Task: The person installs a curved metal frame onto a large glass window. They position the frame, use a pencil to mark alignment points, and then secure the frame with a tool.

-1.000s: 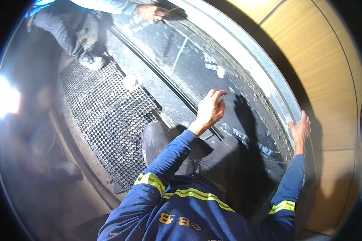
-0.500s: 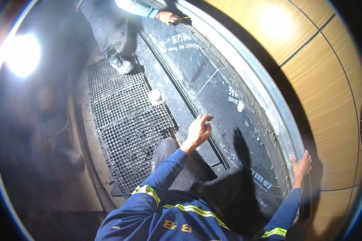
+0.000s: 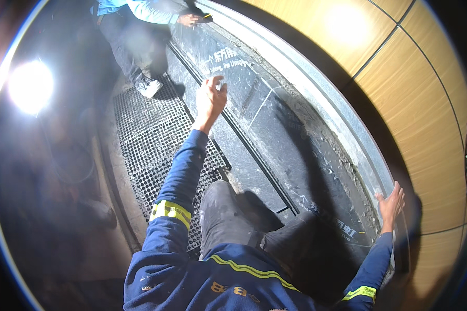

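My left hand (image 3: 211, 101) is raised over the dark membrane sheet (image 3: 259, 145) with white lettering, fingers apart and slightly curled, holding nothing; its shadow falls across the sheet. At the right, my right hand (image 3: 392, 205) rests with spread fingers on the long grey stone strip (image 3: 358, 135), beside a rough band of mortar (image 3: 324, 129). A co-worker's hand (image 3: 189, 19) at the top is by the far end of that strip, near a small yellow object (image 3: 207, 16) too small to identify.
A perforated black mat (image 3: 145, 135) lies left of my legs and a black track (image 3: 264, 176). The co-worker's shoe (image 3: 148, 87) is at its far end. A wood-panelled wall (image 3: 430, 160) borders the right, with a dark gap beside the strip. A bright lamp (image 3: 30, 87) glares at the left.
My left hand has moved forward and up the sheet, toward the co-worker's end. My right hand stays on the strip. The view has shifted slightly.
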A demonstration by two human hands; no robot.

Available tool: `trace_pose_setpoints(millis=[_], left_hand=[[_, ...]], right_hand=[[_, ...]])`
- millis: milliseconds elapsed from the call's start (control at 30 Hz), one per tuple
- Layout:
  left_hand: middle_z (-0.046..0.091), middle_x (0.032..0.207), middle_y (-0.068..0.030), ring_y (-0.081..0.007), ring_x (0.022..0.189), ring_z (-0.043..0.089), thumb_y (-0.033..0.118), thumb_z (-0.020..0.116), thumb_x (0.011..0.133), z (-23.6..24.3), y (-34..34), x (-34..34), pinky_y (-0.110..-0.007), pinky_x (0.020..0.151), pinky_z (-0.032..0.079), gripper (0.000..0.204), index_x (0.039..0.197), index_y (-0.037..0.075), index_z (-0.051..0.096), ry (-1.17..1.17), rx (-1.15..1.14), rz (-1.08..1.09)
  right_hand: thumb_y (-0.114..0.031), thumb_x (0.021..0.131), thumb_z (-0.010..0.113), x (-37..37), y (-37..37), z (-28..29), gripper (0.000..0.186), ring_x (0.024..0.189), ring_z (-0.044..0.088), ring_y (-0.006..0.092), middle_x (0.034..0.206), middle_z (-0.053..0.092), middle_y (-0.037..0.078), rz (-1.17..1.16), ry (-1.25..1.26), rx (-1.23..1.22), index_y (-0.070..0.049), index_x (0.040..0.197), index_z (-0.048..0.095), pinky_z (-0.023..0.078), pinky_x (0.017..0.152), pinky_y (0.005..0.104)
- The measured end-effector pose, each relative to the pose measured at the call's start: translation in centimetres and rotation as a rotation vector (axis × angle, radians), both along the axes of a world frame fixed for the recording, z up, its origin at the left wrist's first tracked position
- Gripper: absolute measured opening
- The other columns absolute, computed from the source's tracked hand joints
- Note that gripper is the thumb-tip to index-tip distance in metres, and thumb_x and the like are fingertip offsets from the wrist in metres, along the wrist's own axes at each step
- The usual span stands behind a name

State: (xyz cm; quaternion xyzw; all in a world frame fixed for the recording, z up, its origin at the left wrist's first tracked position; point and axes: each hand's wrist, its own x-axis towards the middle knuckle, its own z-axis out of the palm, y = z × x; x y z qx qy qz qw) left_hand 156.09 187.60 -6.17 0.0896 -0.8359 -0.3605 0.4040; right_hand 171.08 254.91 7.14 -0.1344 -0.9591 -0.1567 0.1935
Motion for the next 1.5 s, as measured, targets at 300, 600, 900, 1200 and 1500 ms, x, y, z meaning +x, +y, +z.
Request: trace_pose_setpoints(millis=[300, 600, 900, 1200, 1500], left_hand=[[0.072, 0.112, -0.0157, -0.0355, 0.1, 0.072, 0.032, 0.076, 0.092, 2.1, -6.1, -1.9, -0.046, 0.089, 0.057, 0.034, 0.121, 0.015, 0.073, -0.024, -0.151, 0.202], [0.071, 0.108, -0.015, -0.0354, 0.095, 0.072, 0.033, 0.077, 0.09, 2.6, -6.0, -0.5, -0.046, 0.085, 0.057, 0.034, 0.119, 0.015, 0.073, -0.048, -0.137, 0.261], [0.047, 0.156, -0.0199, -0.0405, 0.15, 0.038, 0.033, 0.081, 0.087, 5.5, -4.2, -0.2, -0.059, 0.114, 0.039, 0.078, 0.155, 0.01, 0.049, 0.086, -0.667, 0.332], [0.064, 0.144, -0.005, -0.0328, 0.131, 0.057, 0.016, 0.065, 0.098, 6.0, -7.1, -0.3, -0.05, 0.103, 0.049, 0.05, 0.148, 0.012, 0.059, 0.115, -0.9, 0.298], [0.072, 0.104, -0.0222, -0.0298, 0.086, 0.073, 0.016, 0.056, 0.103, 5.8, 6.4, -4.2, -0.039, 0.076, 0.057, 0.053, 0.154, 0.005, 0.044, -0.111, -0.522, -0.305]], right_hand=[[-0.036, 0.07, 0.095, -0.1, 0.3, 0.0, 0.097, 0.13, 0.055, 0.037, 0.136, 0.06, 0.015, 0.029, 0.01, 0.013, -0.01, 0.15, 0.047, 0.046, 0.103, 0.0577], [-0.034, 0.07, 0.095, 0.0, 0.0, 0.2, 0.097, 0.13, 0.055, 0.0364, 0.135, 0.06, 0.015, 0.024, 0.015, 0.006, -0.011, 0.15, 0.047, 0.046, 0.103, 0.057], [-0.035, 0.071, 0.095, 0.7, 1.7, -0.3, 0.097, 0.134, 0.054, 0.0372, 0.139, 0.059, 0.016, -0.008, 0.007, 0.005, -0.012, 0.152, 0.047, 0.045, 0.106, 0.0573], [-0.042, 0.071, 0.094, -0.8, 0.1, 0.3, 0.094, 0.129, 0.057, 0.0367, 0.135, 0.062, 0.016, 0.038, -0.011, 0.014, -0.011, 0.149, 0.051, 0.048, 0.104, 0.0558], [-0.035, 0.074, 0.093, 1.1, 1.5, 0.7, 0.093, 0.133, 0.056, 0.0355, 0.14, 0.061, 0.016, -0.048, -0.018, 0.031, -0.012, 0.152, 0.049, 0.046, 0.108, 0.0555]])
